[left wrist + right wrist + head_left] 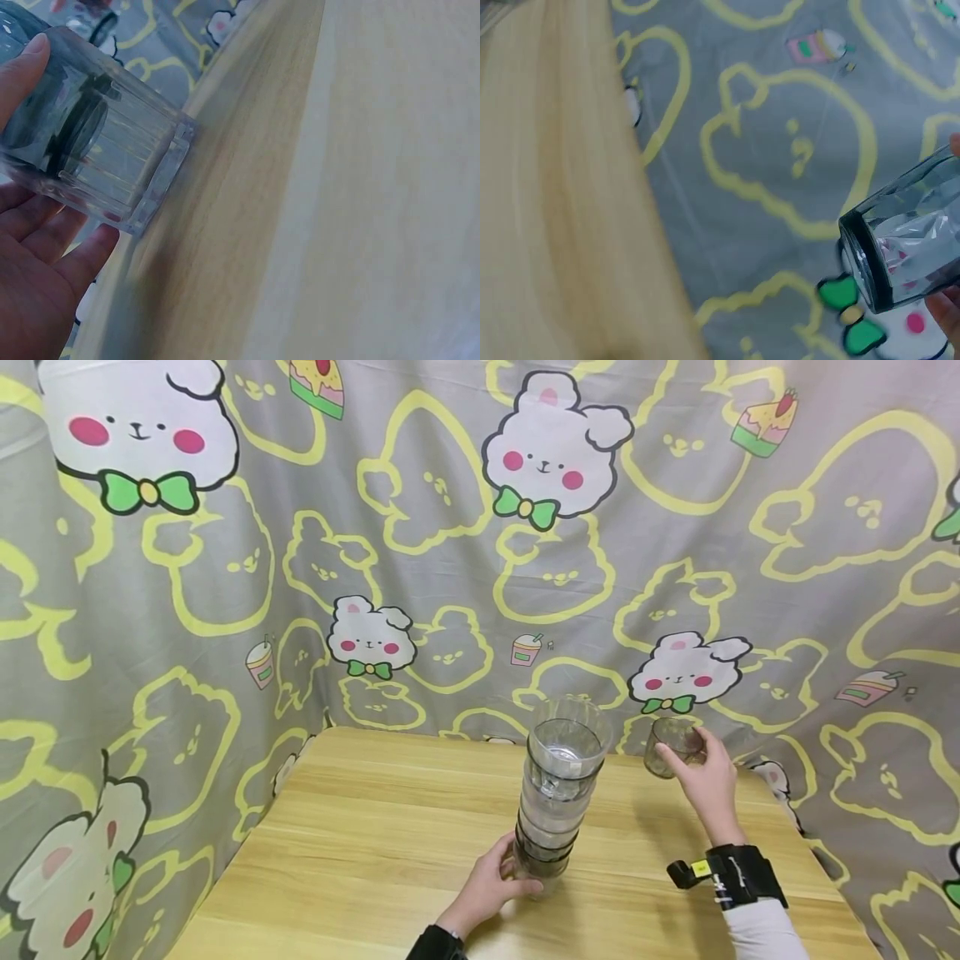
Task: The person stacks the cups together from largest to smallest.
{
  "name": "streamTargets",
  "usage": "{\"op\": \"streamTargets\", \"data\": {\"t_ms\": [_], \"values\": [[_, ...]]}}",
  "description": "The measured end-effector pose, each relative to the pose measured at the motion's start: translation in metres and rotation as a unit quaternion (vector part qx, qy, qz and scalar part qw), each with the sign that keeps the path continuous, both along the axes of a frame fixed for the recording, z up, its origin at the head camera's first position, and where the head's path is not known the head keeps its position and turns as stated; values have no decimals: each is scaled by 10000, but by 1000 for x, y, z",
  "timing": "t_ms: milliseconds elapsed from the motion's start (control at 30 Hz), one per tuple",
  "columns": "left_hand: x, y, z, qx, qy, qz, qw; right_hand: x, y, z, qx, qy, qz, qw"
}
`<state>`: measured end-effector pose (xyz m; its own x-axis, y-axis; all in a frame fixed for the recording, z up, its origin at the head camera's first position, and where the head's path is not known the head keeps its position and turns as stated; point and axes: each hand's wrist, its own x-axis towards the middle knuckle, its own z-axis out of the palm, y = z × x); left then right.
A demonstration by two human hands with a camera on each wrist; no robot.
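A tall stack of clear nested glass tumblers [557,793] stands near the middle of the pale wooden tabletop [360,860], leaning slightly toward 1 o'clock as it rises. The left hand [491,887] holds its base, fingers [52,262] curled round the lowest tumbler, whose square foot sits on the wood in the left wrist view. At about 2 o'clock from the stack, the right hand [705,781] grips a single smoky grey glass tumbler [672,747], fingers clamped on its side; in the right wrist view this tumbler is tilted and appears to be off the tabletop, near the far edge. Behind hangs a grey curtain printed with white bears and yellow outlines [420,510].

The likely trouble is the stack: it is high and steadied only at the bottom, so a knock from the single tumbler near its top could tip it over. Seating that tumbler crooked could jam or chip the rims.
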<state>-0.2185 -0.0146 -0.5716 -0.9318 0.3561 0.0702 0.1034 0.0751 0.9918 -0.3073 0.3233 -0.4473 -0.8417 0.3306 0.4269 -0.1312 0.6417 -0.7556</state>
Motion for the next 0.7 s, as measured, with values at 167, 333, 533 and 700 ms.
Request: {"op": "streamTargets", "data": {"t_ms": [167, 333, 533, 700], "values": [[0, 0, 0, 16, -8, -4, 10000, 10, -9, 23, 14, 170, 131, 9998], [0, 0, 0, -11, 27, -5, 10000, 17, -17, 41, 11, 471, 331, 9983], [0, 0, -2, -10, 35, -24, 10000, 28, -26, 67, 111, 691, 541, 9961], [-1, 0, -3, -103, -22, -26, 9999, 36, -31, 88, 159, 909, 710, 9932]]}}
